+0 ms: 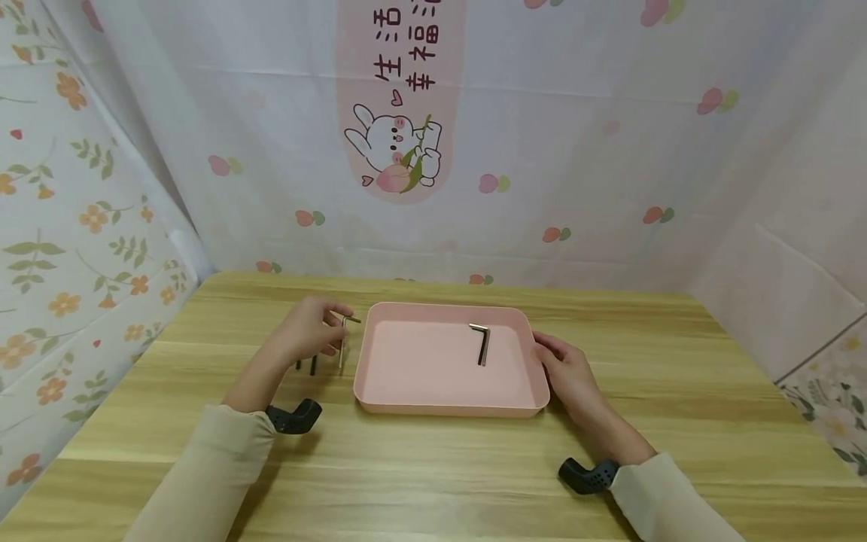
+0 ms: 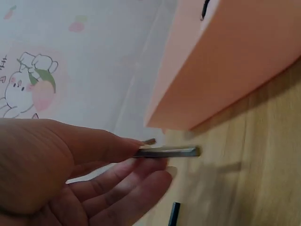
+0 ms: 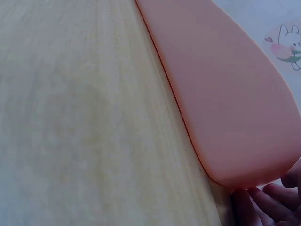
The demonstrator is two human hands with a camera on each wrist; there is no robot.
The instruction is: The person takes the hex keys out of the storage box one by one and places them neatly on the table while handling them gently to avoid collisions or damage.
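In the head view a pink tray (image 1: 406, 411) lies on the table, with L-shaped hex keys (image 1: 484, 346) inside, right of its middle. My left hand (image 1: 311, 329) pinches another hex key (image 1: 342, 350) between thumb and fingers, just outside the tray's left side. The left wrist view shows that key (image 2: 176, 152) at the fingertips of my left hand (image 2: 94, 165). My right hand (image 1: 574, 376) holds the tray's right side; in the right wrist view its fingers (image 3: 270, 205) touch the tray's end wall (image 3: 235, 103).
Dark hex keys (image 1: 314, 365) lie on the wooden table (image 1: 420, 474) under and beside my left hand; one end (image 2: 174, 213) shows in the left wrist view. A patterned cloth (image 1: 542, 150) hangs behind the table, and a floral cloth (image 1: 81, 226) at the left.
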